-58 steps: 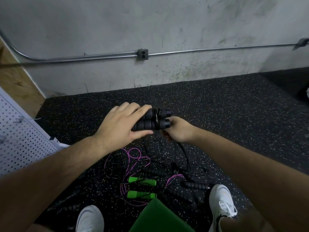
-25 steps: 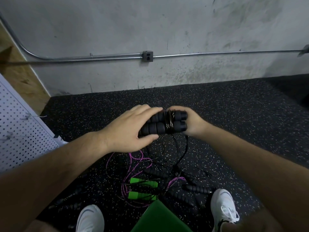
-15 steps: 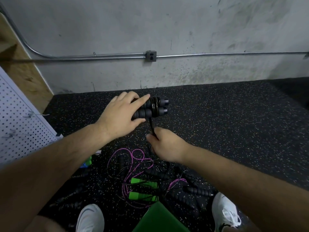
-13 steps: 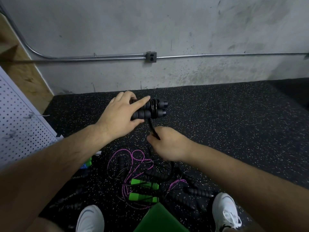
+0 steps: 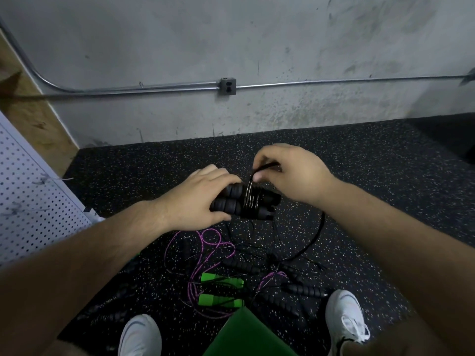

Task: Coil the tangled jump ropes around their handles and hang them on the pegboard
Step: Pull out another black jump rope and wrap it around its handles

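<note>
My left hand grips a pair of black foam jump-rope handles held side by side, with several turns of black cord wound round their middle. My right hand pinches that black cord just above the handles; the cord loops down behind my wrist to the floor. Below lies a tangle: two green handles with a purple cord, and several loose black handles. The white pegboard leans at the left.
Black speckled rubber floor runs to a grey concrete wall with a metal conduit and outlet box. My two white shoes flank the pile. A green flat thing sits at the bottom centre. Wood panel stands far left.
My right hand has risen from below the handles to above them, carrying the black cord over the top. The handles in my left hand have shifted slightly lower and to the right.
</note>
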Action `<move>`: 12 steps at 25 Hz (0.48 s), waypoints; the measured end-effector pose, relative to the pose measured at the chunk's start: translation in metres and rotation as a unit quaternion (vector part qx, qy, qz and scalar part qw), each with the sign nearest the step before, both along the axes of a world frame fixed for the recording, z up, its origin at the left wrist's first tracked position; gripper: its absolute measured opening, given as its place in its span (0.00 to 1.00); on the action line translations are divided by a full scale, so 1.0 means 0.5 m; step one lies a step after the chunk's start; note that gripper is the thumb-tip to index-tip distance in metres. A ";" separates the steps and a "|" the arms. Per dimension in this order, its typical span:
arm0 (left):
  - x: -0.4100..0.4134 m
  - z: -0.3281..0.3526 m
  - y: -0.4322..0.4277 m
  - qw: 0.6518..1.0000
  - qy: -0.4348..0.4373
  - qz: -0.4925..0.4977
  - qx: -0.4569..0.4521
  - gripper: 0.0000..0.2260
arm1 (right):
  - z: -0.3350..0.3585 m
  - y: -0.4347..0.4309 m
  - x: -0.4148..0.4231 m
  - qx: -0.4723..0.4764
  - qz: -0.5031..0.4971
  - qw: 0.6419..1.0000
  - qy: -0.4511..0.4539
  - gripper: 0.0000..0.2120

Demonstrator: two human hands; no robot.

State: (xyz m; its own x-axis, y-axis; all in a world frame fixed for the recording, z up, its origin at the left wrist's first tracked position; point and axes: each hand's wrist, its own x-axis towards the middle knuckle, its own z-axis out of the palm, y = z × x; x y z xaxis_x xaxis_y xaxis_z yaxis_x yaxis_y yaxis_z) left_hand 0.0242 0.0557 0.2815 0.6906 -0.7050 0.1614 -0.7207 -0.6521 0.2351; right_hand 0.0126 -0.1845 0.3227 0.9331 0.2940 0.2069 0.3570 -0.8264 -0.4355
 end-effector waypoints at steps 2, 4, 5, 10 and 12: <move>-0.014 0.015 -0.009 0.998 0.026 -0.021 -0.044 0.29 | -0.016 -0.026 0.024 0.120 0.027 0.990 0.073 0.04; -0.025 0.031 -0.018 0.993 0.046 -0.011 -0.108 0.28 | -0.033 -0.041 0.030 0.234 0.043 0.961 0.142 0.01; -0.029 0.039 -0.022 0.989 0.046 0.003 -0.139 0.28 | -0.044 -0.040 0.025 0.282 0.038 0.941 0.184 0.03; -0.013 0.041 -0.030 0.982 -0.013 0.081 -0.169 0.30 | -0.113 0.048 -0.027 0.152 0.004 0.946 0.285 0.18; 0.003 0.031 -0.028 0.981 -0.036 0.115 -0.152 0.30 | -0.122 0.084 -0.051 0.146 0.009 0.939 0.312 0.17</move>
State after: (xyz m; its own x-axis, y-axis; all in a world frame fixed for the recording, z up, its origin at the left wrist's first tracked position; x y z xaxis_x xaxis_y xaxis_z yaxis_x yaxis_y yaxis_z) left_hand 0.0256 0.0419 0.2972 0.8045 -0.4438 0.3947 -0.5851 -0.7063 0.3984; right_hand -0.0129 -0.1427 0.2618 0.8953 0.3261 -0.3034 -0.0302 -0.6353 -0.7717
